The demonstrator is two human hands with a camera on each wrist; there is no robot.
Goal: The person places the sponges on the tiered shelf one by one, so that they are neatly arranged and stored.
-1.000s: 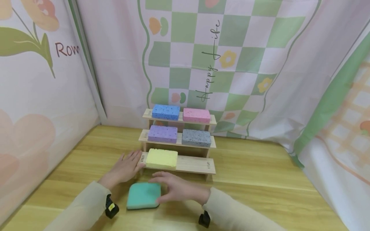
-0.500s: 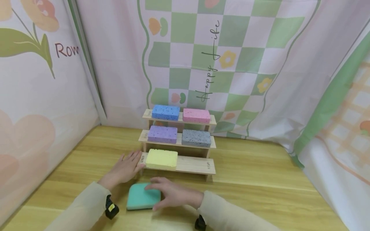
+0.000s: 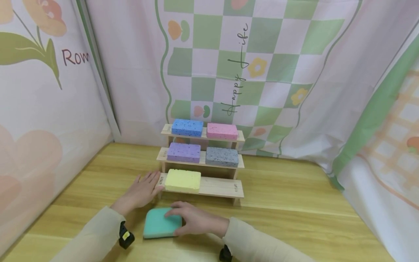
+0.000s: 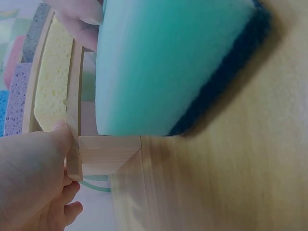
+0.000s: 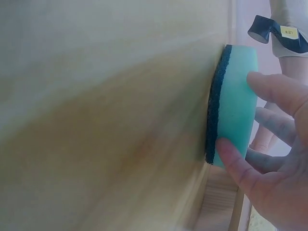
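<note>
A teal scouring sponge (image 3: 158, 223) with a dark scrubbing layer underneath lies on the table before the rack. My right hand (image 3: 199, 220) grips its right side, the thumb at the near part and the fingers reaching to the far edge, as the right wrist view shows. Three tiers make up the wooden rack (image 3: 222, 186). At its lowest board's left end, my left hand (image 3: 140, 191) pinches the board, thumb on top and fingers below in the left wrist view. Just beside that thumb sits a yellow sponge (image 3: 182, 181).
Purple (image 3: 184, 152) and grey sponges (image 3: 222, 156) lie on the middle tier. Blue (image 3: 187, 127) and pink sponges (image 3: 222, 131) occupy the top one. A checked curtain (image 3: 255, 91) hangs behind the rack, and a printed cloth (image 3: 49, 120) borders the wooden table (image 3: 288, 218) at left.
My right hand has shifted slightly left and further over the teal scouring sponge, closing on it. The left hand and the rack stay where they were.
</note>
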